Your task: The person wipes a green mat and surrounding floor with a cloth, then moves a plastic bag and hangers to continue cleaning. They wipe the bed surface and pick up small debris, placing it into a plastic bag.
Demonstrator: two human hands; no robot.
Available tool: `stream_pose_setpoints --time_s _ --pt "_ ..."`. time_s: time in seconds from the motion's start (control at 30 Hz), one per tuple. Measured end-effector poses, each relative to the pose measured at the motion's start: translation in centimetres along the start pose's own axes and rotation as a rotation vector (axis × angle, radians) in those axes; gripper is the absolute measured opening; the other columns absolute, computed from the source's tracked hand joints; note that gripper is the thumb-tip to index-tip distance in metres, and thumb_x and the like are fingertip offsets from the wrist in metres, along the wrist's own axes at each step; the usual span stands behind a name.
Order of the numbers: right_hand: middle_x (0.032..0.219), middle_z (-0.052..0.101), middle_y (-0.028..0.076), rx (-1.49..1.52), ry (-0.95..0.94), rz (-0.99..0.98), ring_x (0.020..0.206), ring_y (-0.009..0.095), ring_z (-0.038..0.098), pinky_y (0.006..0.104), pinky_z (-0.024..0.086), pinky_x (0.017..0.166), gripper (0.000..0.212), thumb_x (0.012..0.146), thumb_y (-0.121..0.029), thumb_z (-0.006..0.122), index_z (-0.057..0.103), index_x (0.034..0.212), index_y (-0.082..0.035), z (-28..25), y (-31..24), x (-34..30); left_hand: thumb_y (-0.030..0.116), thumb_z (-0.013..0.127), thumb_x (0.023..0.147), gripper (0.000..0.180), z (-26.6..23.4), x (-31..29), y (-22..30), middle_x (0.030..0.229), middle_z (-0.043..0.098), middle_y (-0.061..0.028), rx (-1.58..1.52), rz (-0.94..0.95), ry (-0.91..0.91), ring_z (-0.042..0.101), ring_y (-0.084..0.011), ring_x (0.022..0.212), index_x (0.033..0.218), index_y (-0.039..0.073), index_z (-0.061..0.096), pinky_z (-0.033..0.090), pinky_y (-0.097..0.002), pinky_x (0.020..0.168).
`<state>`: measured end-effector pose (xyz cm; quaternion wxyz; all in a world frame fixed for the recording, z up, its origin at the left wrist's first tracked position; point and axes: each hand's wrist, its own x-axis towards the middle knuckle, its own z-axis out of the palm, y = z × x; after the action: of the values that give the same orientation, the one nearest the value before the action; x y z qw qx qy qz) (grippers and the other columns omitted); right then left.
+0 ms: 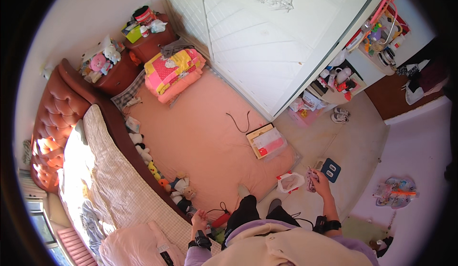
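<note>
My right hand (322, 184) is raised out to the right, its fingers closed on a bunched pink patterned cloth (312, 181). Just left of that cloth, a white plastic bag with red parts (291, 183) stands with its mouth spread on the floor. A dark blue square board (330, 169) with two pale oblong patches lies beyond the same hand. My left hand (199, 219) hangs low beside the bed, fingers apart and somewhat curled, with nothing visible in it. Close to it on the right is a red object (221, 219) with a dark cord; its kind is unclear.
A peach floor mattress (200, 123) carries a folded quilt (174, 75), a shallow box (267, 141) and a dark cord (238, 122). Soft toys (155, 170) line the bed (129, 170) on the left. White wardrobe doors (267, 41), cluttered shelves (338, 80) and shoes (340, 115) are beyond.
</note>
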<state>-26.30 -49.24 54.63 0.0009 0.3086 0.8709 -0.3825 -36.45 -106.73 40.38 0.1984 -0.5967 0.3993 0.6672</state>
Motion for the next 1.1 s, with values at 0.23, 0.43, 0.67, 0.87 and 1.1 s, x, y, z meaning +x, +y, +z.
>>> stream_pose_setpoints --time_s 0.23,0.43,0.67,0.87,1.1 --pt "0.116 0.063 0.017 0.035 -0.049 0.043 0.106 0.028 0.062 0.0337 0.047 0.091 0.038 0.085 -0.005 0.061 0.059 0.123 -0.006 2.3 1.8 -0.3 0.012 0.046 0.097 0.029 0.9 -0.3 0.4 0.103 0.061 -0.0106 0.090 0.127 -0.142 0.062 -0.0224 0.085 0.124 0.002 0.051 0.051 -0.0347 0.074" --pt "0.115 0.062 0.016 0.195 -0.077 0.087 0.105 0.028 0.061 0.0335 0.048 0.090 0.038 0.086 -0.003 0.061 0.059 0.123 -0.006 3.7 3.3 0.0 0.018 0.045 0.099 0.034 -0.7 -1.5 0.8 0.105 0.061 -0.0099 0.160 0.087 -0.039 0.061 -0.0227 0.091 0.129 0.003 0.050 0.051 -0.0343 0.079" --pt "0.115 0.062 0.015 0.102 -0.063 0.080 0.103 0.027 0.062 0.0334 0.048 0.089 0.039 0.087 -0.002 0.060 0.058 0.126 -0.007 3.0 4.2 -0.9 0.016 0.045 0.099 0.033 -1.2 -1.3 0.7 0.105 0.062 -0.0091 0.178 0.086 -0.003 0.061 -0.0215 0.088 0.129 0.002 0.050 0.051 -0.0342 0.077" --pt "0.114 0.062 0.015 0.052 -0.011 0.151 0.102 0.025 0.062 0.0323 0.049 0.087 0.040 0.087 -0.002 0.059 0.058 0.127 -0.008 1.5 4.0 -2.3 0.018 0.043 0.100 0.035 1.8 0.1 0.6 0.106 0.061 -0.0100 0.237 0.030 -0.043 0.061 -0.0221 0.090 0.131 0.002 0.049 0.051 -0.0349 0.078" --pt "0.115 0.061 0.016 0.122 -0.007 0.236 0.104 0.026 0.061 0.0325 0.048 0.089 0.040 0.087 0.000 0.058 0.058 0.126 -0.009 1.8 4.3 -4.8 0.017 0.043 0.100 0.035 6.4 1.3 2.6 0.115 0.058 -0.0119 0.364 0.083 -0.199 0.059 -0.0228 0.098 0.131 0.000 0.049 0.049 -0.0362 0.086"
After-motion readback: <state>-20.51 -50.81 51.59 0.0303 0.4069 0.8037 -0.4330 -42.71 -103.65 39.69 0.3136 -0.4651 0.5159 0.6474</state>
